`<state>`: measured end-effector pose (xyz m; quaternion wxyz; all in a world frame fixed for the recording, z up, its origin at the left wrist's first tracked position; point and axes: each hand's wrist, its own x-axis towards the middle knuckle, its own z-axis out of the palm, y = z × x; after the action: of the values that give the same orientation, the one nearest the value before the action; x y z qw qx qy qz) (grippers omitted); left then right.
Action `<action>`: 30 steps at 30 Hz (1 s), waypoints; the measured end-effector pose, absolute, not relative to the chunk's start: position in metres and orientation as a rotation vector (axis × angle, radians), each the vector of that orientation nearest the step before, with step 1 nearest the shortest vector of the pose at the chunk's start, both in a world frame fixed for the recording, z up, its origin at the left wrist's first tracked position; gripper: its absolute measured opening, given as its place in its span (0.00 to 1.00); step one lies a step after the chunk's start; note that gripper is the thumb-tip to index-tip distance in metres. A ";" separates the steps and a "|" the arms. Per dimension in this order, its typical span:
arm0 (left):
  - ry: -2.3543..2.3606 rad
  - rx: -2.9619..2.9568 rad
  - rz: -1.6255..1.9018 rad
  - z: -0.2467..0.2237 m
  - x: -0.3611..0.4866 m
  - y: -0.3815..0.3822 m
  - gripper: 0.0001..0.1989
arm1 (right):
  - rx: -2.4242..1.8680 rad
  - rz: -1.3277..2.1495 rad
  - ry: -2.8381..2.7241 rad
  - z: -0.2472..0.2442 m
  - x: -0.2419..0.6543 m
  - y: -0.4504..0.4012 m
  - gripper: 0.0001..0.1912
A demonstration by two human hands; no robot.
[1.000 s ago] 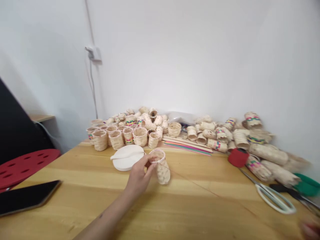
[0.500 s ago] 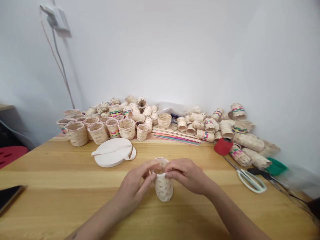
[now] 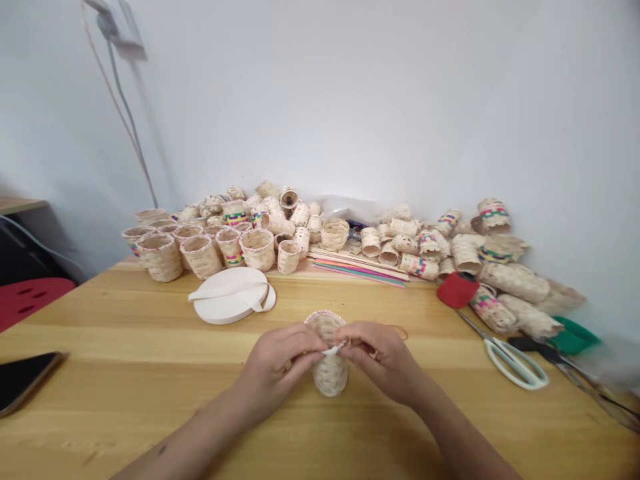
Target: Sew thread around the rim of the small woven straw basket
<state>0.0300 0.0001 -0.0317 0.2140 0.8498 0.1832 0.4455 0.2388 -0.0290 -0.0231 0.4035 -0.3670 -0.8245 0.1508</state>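
Note:
A small woven basket (image 3: 330,375) stands on the table between my hands, its mouth tilted toward me. Red-and-white stitching runs along the far part of its rim, and a white strip covers the near part. My left hand (image 3: 280,360) pinches the near rim at its left side. On the right side of the rim, the fingers of my right hand (image 3: 377,353) are closed as well; their tips partly hide what they pinch. A thin orange thread (image 3: 401,331) shows on the table just behind my right hand.
Behind lies a roll of white tape (image 3: 230,297). Several finished-looking baskets (image 3: 160,257) stand at the back left, with loose woven pieces (image 3: 515,280) along the wall. Coloured strips (image 3: 360,275), scissors (image 3: 515,363), a red spool (image 3: 457,290) and a phone (image 3: 27,380) also lie here.
My left fingers have closed onto the near rim, where they were looser before. My right hand has stayed at the rim, and orange thread now shows behind it. The camera view has shifted slightly.

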 end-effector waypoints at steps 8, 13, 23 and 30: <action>0.626 2.472 1.276 -0.033 0.025 0.006 0.06 | -1.123 0.188 -1.997 -0.024 0.244 -0.029 0.08; 0.630 2.457 1.274 -0.030 0.022 0.006 0.06 | -0.885 -0.087 -2.044 -0.020 0.240 -0.026 0.09; 0.513 2.821 1.305 -0.027 0.017 0.001 0.08 | -0.802 -0.175 -2.090 -0.016 0.241 -0.031 0.12; 0.493 2.871 1.196 -0.028 0.019 0.002 0.08 | -0.817 -0.205 -2.167 -0.020 0.240 -0.031 0.14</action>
<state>0.0191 0.0015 -0.0275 -0.0037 0.9117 0.1567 0.3798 0.2403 -0.0315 -0.0203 0.3971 -0.3227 -0.8554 -0.0810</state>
